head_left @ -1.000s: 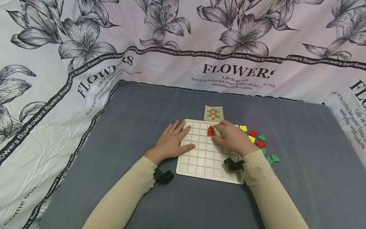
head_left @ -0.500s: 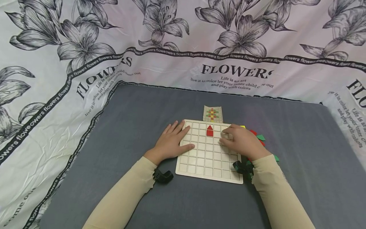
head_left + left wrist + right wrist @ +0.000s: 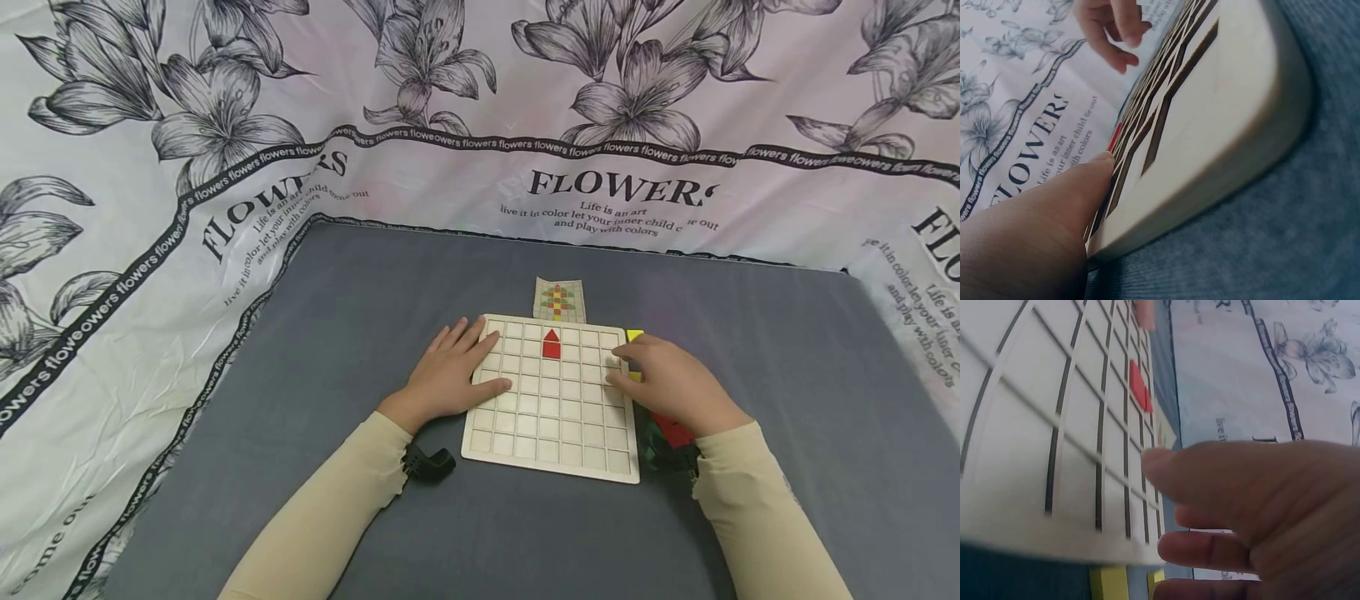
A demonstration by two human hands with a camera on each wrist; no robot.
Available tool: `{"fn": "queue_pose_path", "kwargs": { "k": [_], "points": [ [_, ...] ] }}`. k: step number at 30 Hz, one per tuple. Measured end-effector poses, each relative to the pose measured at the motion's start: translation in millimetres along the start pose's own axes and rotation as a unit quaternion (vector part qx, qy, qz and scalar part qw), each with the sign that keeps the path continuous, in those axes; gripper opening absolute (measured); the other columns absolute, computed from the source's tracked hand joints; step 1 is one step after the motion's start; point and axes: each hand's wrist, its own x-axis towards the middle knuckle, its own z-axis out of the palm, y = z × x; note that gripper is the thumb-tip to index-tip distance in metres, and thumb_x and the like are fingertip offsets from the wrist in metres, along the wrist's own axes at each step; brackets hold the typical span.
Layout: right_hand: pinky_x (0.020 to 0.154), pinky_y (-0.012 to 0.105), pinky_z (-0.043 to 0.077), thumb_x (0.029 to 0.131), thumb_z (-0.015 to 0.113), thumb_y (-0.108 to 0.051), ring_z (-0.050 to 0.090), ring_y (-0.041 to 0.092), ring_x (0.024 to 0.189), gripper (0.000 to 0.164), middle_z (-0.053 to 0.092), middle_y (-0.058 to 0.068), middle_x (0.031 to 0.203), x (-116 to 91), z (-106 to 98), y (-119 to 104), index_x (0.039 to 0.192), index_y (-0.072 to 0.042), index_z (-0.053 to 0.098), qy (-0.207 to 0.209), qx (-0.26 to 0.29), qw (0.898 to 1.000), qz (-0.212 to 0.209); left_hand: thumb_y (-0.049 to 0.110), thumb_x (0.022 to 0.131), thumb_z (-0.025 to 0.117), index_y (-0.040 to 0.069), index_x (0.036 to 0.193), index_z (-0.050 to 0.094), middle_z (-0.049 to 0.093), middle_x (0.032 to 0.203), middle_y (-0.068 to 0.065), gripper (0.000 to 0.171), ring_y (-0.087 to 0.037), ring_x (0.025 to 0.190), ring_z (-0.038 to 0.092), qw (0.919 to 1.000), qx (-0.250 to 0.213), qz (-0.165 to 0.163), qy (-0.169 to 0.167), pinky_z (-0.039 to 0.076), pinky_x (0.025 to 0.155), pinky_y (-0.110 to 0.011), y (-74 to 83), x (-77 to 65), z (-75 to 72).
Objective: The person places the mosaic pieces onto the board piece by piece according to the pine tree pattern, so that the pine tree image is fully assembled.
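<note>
A pale wooden grid board (image 3: 547, 408) lies on the grey cloth. In its upper part sit a red triangle (image 3: 552, 336) and a red square (image 3: 552, 351), the triangle directly above the square. My left hand (image 3: 446, 375) rests spread on the board's left side, thumb on the grid. Over the right edge hovers my right hand (image 3: 678, 383), fingers loosely bent; the right wrist view shows its thumb (image 3: 1191, 472) apart from the fingers, with nothing visible between them. Yellow pieces (image 3: 1110, 582) lie beside the board, below that hand.
Behind the board lies a small pattern card (image 3: 558, 300) with a coloured design. A red piece (image 3: 672, 429) shows under the right wrist, which hides others. A flower-printed sheet (image 3: 450, 175) bounds the grey cloth (image 3: 405, 275) at the back and left.
My right hand has drawn away from the red triangle and moved right to the board's right edge, uncovering both red pieces. My left hand has stayed in place.
</note>
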Motion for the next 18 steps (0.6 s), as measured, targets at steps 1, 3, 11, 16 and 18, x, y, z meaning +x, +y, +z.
{"fn": "queue_pose_path", "kwargs": {
  "k": [1, 3, 11, 16, 18],
  "points": [
    [0.091, 0.056, 0.058, 0.097, 0.074, -0.025, 0.069, 0.035, 0.108, 0.038, 0.071, 0.020, 0.122, -3.1, -0.6, 2.4, 0.124, 0.002, 0.074, 0.000, -0.004, 1.000, 0.001, 0.074, 0.101, 0.046, 0.025, 0.170, 0.022, 0.003, 0.177, 0.000, 0.088, -0.025, 0.164, -0.002, 1.0000, -0.003, 0.002, -0.002, -0.002, 0.132, -0.048, 0.9, -0.3, 0.6],
    [0.085, 0.053, 0.059, 0.096, 0.075, -0.022, 0.070, 0.031, 0.100, 0.032, 0.072, 0.017, 0.116, -8.5, -1.8, 7.1, 0.120, 0.000, 0.076, 0.000, -0.010, 1.000, 0.005, 0.074, 0.101, 0.046, 0.025, 0.170, 0.022, 0.002, 0.177, 0.000, 0.088, -0.025, 0.164, -0.002, 1.0000, -0.006, 0.004, -0.005, -0.002, 0.132, -0.048, 1.9, -0.1, 2.1],
    [0.086, 0.052, 0.059, 0.094, 0.077, -0.018, 0.068, 0.026, 0.096, 0.028, 0.074, 0.011, 0.110, -19.1, -3.4, 20.1, 0.118, -0.004, 0.079, 0.005, -0.005, 1.000, 0.011, 0.075, 0.100, 0.046, 0.028, 0.170, 0.021, 0.002, 0.177, 0.002, 0.088, -0.024, 0.164, -0.003, 0.9999, 0.008, -0.007, 0.001, -0.002, 0.132, -0.046, 0.2, 1.7, 3.2],
    [0.084, 0.053, 0.059, 0.090, 0.082, -0.021, 0.067, 0.026, 0.091, 0.027, 0.074, 0.013, 0.106, -26.6, -2.7, 24.3, 0.108, -0.001, 0.079, -0.008, -0.009, 0.999, 0.030, 0.075, 0.100, 0.045, 0.026, 0.170, 0.021, 0.002, 0.177, 0.001, 0.088, -0.025, 0.164, -0.003, 1.0000, 0.005, -0.003, 0.000, -0.002, 0.132, -0.047, -0.8, 1.3, 3.4],
    [0.081, 0.052, 0.060, 0.089, 0.083, -0.022, 0.066, 0.024, 0.087, 0.026, 0.073, 0.013, 0.103, -29.9, -2.1, 25.6, 0.104, -0.001, 0.079, -0.009, -0.009, 0.999, 0.033, 0.075, 0.100, 0.045, 0.026, 0.170, 0.022, 0.002, 0.177, 0.001, 0.088, -0.025, 0.164, -0.003, 1.0000, 0.004, -0.003, 0.000, -0.002, 0.132, -0.047, -0.8, 1.0, 3.3]
  ]
}}
